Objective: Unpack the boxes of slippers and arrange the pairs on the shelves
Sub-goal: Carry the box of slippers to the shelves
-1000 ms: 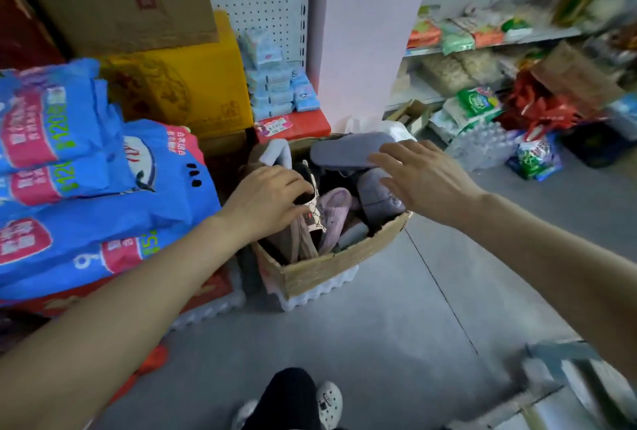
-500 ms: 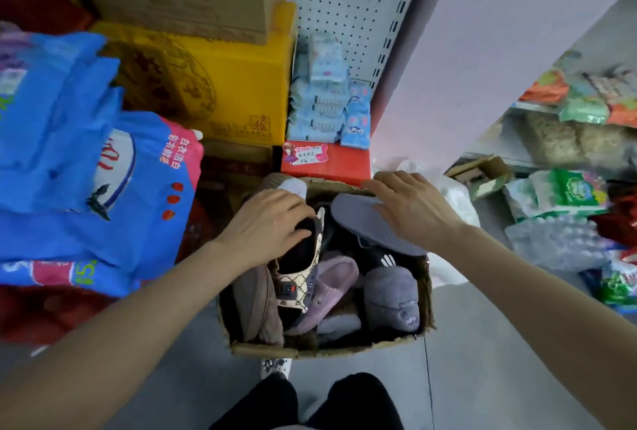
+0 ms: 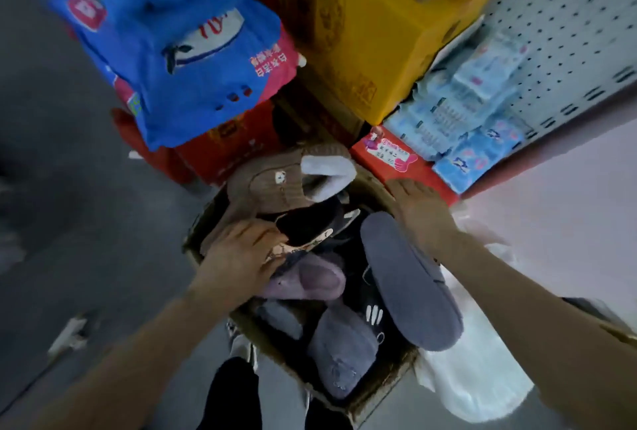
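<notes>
Down at the picture's six o'clock, the cardboard box sits open on the grey floor, crammed with loose slippers lying any way up. At the heap's centre lies a black patterned slipper with a beige printed band. The left hand comes in from eight o'clock and grips its near edge, fingers curled over it and thumb beneath. Above it, toward eleven o'clock in the box, a brown knitted slipper with white lining leans on the far rim. Just below the left hand's knuckles, at the heap's middle, lies a mauve slipper. Toward three o'clock a long grey slipper lies sole up, tilted along the box's right wall. At five o'clock, low in the box, a plush grey slipper rests toe down.

The right hand reaches in from four o'clock, fingers stretched flat and close together over the box's far corner at one o'clock. Blur hides whether they press the rim.

Beyond that corner a red box touches the fingertips' side. Pale blue packets are stacked on it against a white pegboard panel. At twelve o'clock stands a yellow box, and at ten o'clock blue bags are piled high. A white plastic bag lies beside the box's right wall, and a dark trouser leg shows at the bottom edge.
</notes>
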Demonstrator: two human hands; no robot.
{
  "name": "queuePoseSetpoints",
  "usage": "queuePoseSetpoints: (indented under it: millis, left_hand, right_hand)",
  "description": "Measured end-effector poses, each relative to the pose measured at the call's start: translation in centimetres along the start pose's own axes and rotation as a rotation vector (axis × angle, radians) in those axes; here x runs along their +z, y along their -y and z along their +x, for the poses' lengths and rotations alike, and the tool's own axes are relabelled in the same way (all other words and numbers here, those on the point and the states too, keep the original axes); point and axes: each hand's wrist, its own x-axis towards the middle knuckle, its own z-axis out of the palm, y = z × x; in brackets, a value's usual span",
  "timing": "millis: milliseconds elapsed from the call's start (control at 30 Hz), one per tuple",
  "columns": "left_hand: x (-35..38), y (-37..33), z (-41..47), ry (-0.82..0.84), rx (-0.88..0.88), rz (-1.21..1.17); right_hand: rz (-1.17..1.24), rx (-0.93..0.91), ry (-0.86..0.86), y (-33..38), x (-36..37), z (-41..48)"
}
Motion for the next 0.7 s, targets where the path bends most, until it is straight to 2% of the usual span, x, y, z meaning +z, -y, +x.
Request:
queuePoseSetpoints:
  millis: [133, 333, 500, 567, 700]
  left_hand:
    - [3.0, -1.3, -5.8, -0.001, -0.182, 0.009]
    - [7.1, -2.7, -11.6, 0.016, -0.673, 0.018]
    - [10.4, -3.9, -12.0, 0.011, -1.058, -0.235]
    - [11.3, -4.1, -11.2, 0.063, -1.187, -0.350]
    - [11.8, -3.8, -10.7, 0.189, -1.196, -0.300]
  right_hand:
    - [0.007, 0.010, 0.075, -0.9, 3.1, 2.1]
    - [0.005, 0.058, 0.185, -0.9, 7.4, 4.5]
    - [-0.042, 0.111, 0.217, 0.0, 9.2, 5.9]
    - [-0.043, 0.141, 0.195, 0.5, 9.7, 6.2]
    - [-0.053, 0.217, 0.173, 0.7, 10.0, 6.2]
